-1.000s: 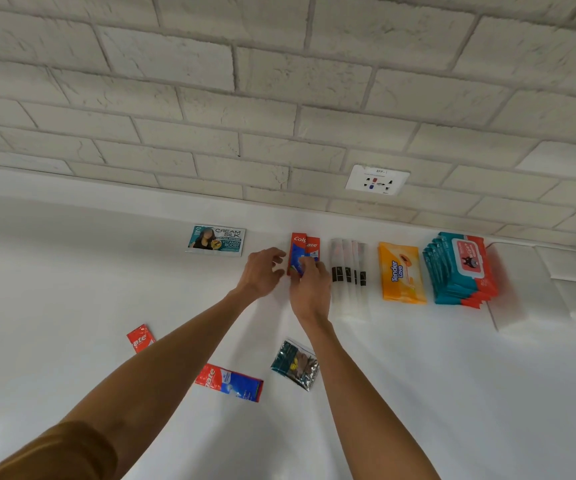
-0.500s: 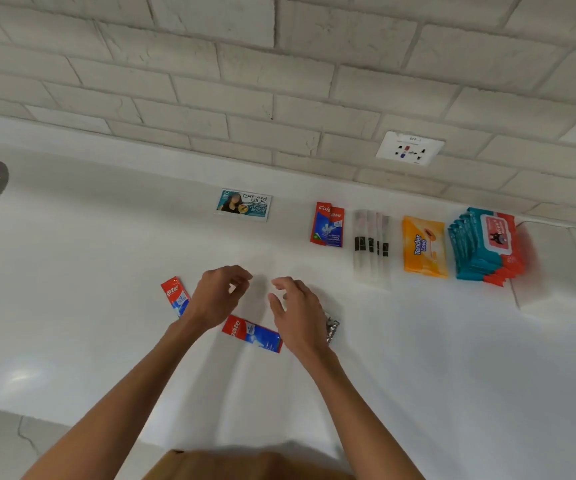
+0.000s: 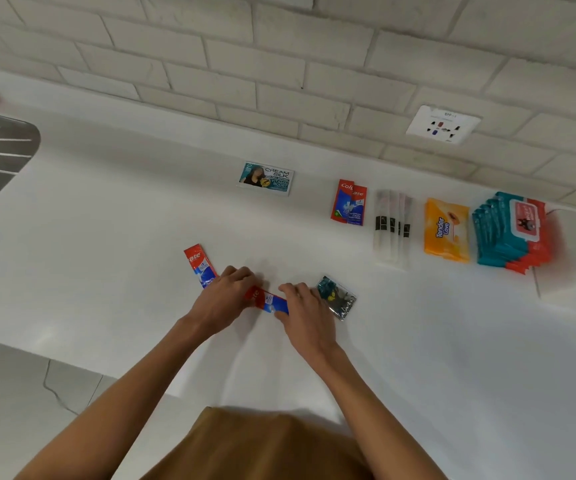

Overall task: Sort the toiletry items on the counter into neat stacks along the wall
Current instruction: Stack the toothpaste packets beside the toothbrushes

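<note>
Just changed: we close both hands on the loose toothpaste sachet [image 3: 267,301] in the middle of the worktop [image 3: 106,237]. Half a second ago they hovered above it, spread and holding nothing.
Left hand [image 3: 225,299]: fingers curled over the sachet's red end, grasping it.
Right hand [image 3: 305,313]: fingers pinch the blue end, thumb tucked beneath.
Sachet position: between our two hands, well apart from the wall [image 3: 279,64]. We cannot tell whether it has left the surface.
Meaning for the task: we judge the pick-up of the next item has begun, and its likely home is the toothpaste stack [image 3: 348,202] at the wall.
Against a second ago: our hands were up at that toothpaste stack, which now stands alone and looks settled.
Still loose: a second toothpaste sachet [image 3: 199,266] just beside the left hand, and a dark foil sachet [image 3: 336,297] touching the right hand's far side.
Already along the wall: Cream Silk sachet [image 3: 267,178], clear-wrapped sticks [image 3: 392,226], orange wipes pack [image 3: 447,230], teal wipes stack [image 3: 511,232]. All are unchanged in order.
View: the camera has tipped down and nearer the worktop edge.
</note>
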